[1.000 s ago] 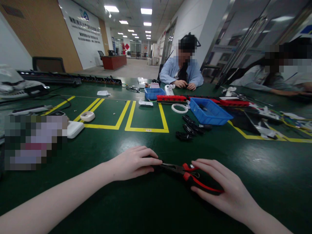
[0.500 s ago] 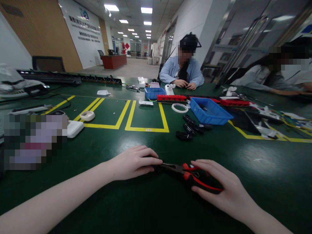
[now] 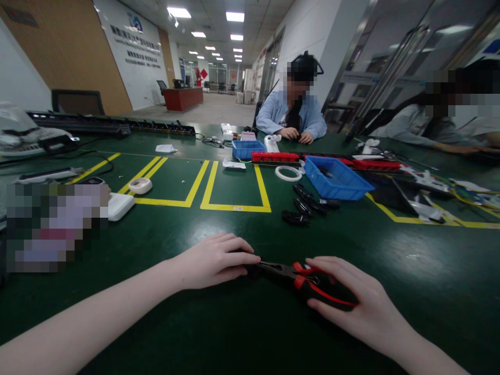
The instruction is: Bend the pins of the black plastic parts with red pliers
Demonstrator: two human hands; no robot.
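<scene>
Red-and-black needle-nose pliers lie in my right hand, whose thumb and fingers are closed round the two handles. A small wire spring shows between the handles, and the jaws point left. My left hand is closed in a pinch, its fingertips touching or just beside the jaw tips. Something small and dark is under those fingertips, but they and the dark table hide what it is. Beyond the pliers, several black plastic parts lie in a loose pile.
Behind the pile stands a blue bin, with a smaller blue bin farther back. A white ring, a tape roll and a white box lie on the green table. A co-worker sits opposite.
</scene>
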